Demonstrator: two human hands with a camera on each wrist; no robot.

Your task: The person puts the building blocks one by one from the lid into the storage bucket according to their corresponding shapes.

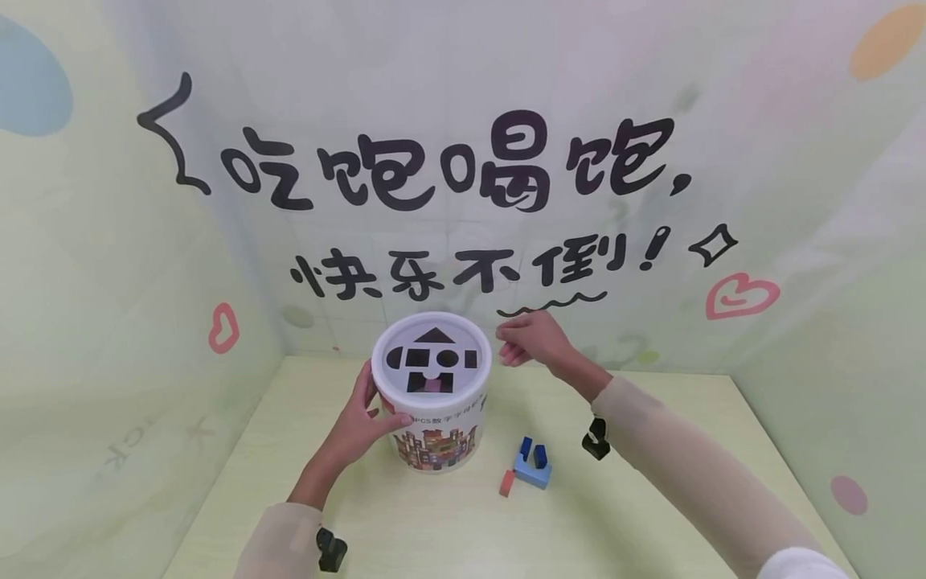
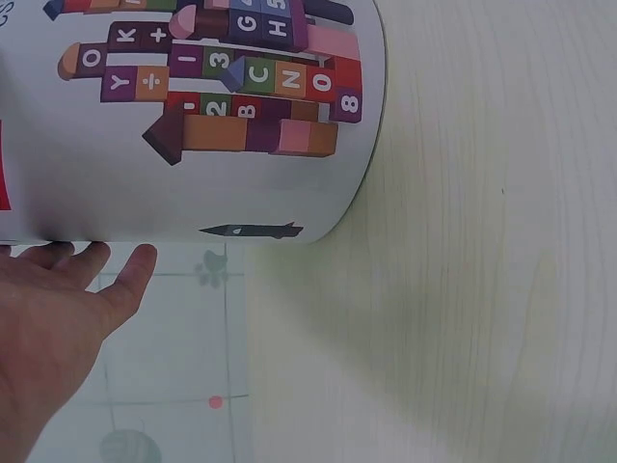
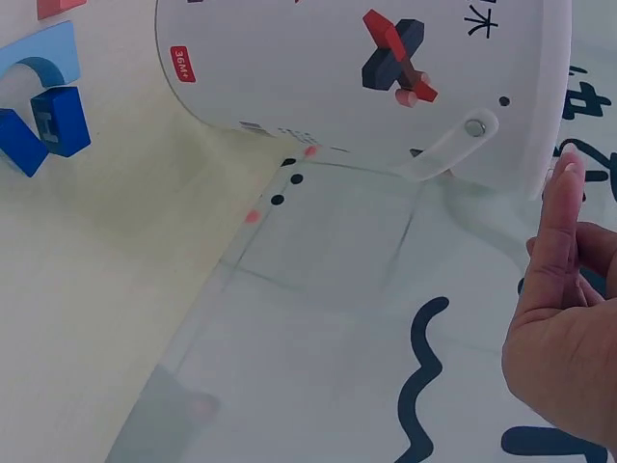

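Note:
A white bucket [image 1: 469, 434] with printed toy blocks stands on the table, its pale lid [image 1: 394, 384] cut with shaped holes. Something pink shows in the arch-shaped hole. The left hand [image 1: 359, 420] holds the bucket's left side, thumb across the front below the rim; in the left wrist view some of its fingers pass behind the bucket. The right hand [image 1: 537, 341] is in the air just right of the lid, fingers fairly straight and close together, with no object visible in them. Right of the bucket lie a light blue arch block [image 1: 532, 476], two dark blue blocks [image 1: 540, 456] and a red block [image 1: 506, 483].
A pale wood-look table [image 1: 304, 515] lies under everything. Printed walls [image 1: 448, 96] with black lettering enclose the back and both sides. A white handle end [image 3: 448, 147] is fixed to the bucket's side below the rim.

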